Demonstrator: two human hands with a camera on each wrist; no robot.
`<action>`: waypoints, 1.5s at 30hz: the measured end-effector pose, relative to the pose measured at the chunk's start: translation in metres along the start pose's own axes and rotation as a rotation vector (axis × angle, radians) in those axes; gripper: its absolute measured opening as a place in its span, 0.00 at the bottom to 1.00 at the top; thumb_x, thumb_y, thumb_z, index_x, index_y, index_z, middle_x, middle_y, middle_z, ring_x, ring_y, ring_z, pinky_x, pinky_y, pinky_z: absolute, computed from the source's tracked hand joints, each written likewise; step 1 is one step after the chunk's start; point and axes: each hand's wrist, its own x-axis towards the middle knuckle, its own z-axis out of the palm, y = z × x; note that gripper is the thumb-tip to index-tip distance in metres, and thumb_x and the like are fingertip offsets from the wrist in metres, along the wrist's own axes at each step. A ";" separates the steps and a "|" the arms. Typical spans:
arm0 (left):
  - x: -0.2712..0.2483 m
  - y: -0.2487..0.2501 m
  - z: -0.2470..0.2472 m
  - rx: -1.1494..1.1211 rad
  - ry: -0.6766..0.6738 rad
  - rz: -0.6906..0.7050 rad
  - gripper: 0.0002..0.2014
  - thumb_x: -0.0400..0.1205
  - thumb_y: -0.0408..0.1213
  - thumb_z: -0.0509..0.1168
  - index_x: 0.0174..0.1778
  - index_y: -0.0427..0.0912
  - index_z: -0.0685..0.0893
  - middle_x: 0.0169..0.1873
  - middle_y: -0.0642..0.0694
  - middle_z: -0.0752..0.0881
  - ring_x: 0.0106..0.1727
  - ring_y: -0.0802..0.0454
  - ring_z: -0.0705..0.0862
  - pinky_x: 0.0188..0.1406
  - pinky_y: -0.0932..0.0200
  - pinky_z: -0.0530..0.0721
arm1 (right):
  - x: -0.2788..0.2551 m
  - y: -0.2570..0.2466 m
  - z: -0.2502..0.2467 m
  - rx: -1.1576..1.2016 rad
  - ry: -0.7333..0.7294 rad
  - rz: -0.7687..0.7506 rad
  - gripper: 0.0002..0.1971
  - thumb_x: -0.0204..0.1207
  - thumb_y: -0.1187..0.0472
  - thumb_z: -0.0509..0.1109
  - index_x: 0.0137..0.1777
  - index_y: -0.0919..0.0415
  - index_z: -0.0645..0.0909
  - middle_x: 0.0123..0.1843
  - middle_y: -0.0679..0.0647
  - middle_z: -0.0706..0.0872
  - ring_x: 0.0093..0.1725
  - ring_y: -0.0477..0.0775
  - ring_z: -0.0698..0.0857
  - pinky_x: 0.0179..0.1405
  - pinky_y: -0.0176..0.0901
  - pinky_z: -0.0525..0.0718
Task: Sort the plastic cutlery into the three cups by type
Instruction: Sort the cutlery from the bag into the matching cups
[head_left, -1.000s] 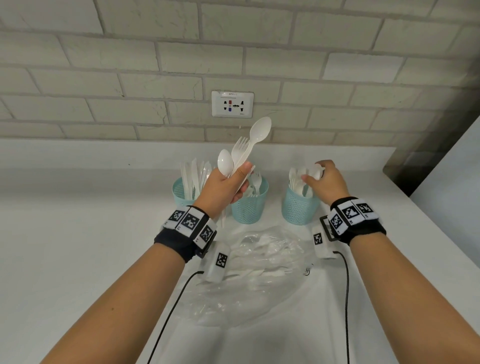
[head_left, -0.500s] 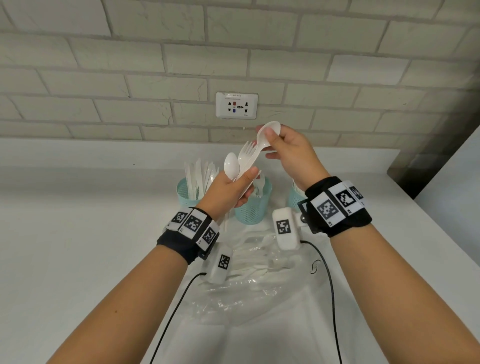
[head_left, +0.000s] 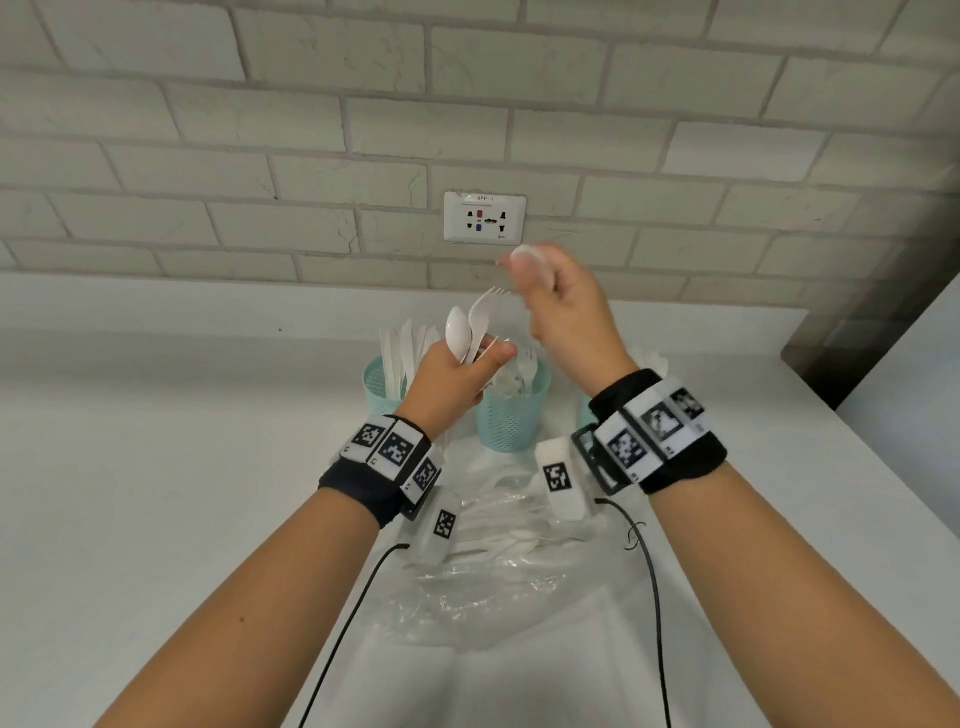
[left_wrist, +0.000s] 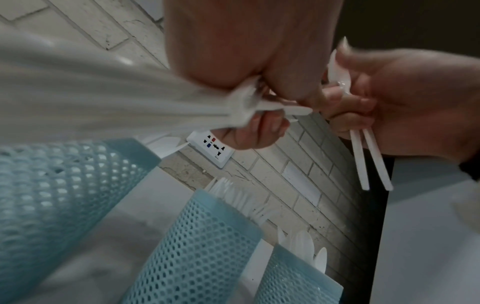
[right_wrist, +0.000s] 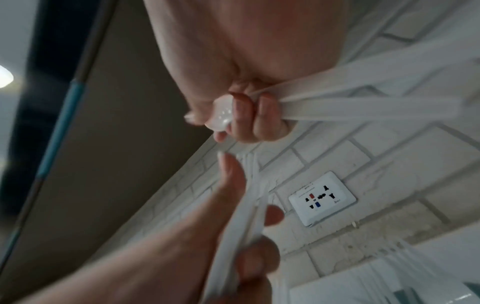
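My left hand (head_left: 470, 371) grips a white plastic spoon (head_left: 457, 332) and a fork (head_left: 483, 312), heads up, above the cups. Just to its right and higher, my right hand (head_left: 540, 283) pinches another white spoon (head_left: 524, 257) by its bowl. In the left wrist view two thin white handles (left_wrist: 363, 162) hang below the right hand (left_wrist: 405, 102). Three teal mesh cups stand by the wall: the left cup (head_left: 382, 387) holds knives, the middle cup (head_left: 514, 415) holds forks, and the right cup (head_left: 586, 413) is mostly hidden behind my right wrist.
A clear plastic bag (head_left: 498, 540) with more white cutlery lies on the white counter (head_left: 156, 467) between my forearms. A wall socket (head_left: 484, 217) sits in the brick wall behind the cups. The counter ends at the right edge (head_left: 883, 467). Wrist cables trail over the bag.
My right hand came from the right cup to the bundle in my left hand, pinched the tallest spoon and drew it up and to the right. The left hand keeps a spoon and a fork.
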 end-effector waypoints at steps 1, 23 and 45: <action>0.000 0.000 0.001 0.033 0.008 0.016 0.12 0.79 0.38 0.70 0.32 0.48 0.77 0.16 0.57 0.72 0.17 0.62 0.69 0.19 0.67 0.68 | -0.006 -0.001 0.006 -0.113 -0.064 0.025 0.17 0.75 0.44 0.69 0.59 0.53 0.80 0.46 0.45 0.84 0.40 0.38 0.82 0.41 0.38 0.79; -0.004 -0.003 -0.002 0.273 0.078 0.176 0.03 0.82 0.37 0.66 0.49 0.43 0.81 0.33 0.53 0.82 0.32 0.59 0.79 0.34 0.65 0.78 | -0.009 -0.005 0.013 -0.193 0.059 0.092 0.05 0.71 0.61 0.71 0.37 0.61 0.85 0.26 0.47 0.79 0.27 0.45 0.75 0.31 0.39 0.74; 0.008 0.005 -0.011 -0.061 0.048 0.070 0.07 0.82 0.39 0.65 0.49 0.39 0.84 0.21 0.53 0.73 0.17 0.59 0.67 0.16 0.68 0.68 | 0.035 0.079 -0.100 0.198 0.438 0.199 0.14 0.79 0.71 0.53 0.49 0.52 0.74 0.37 0.53 0.78 0.32 0.52 0.82 0.43 0.44 0.84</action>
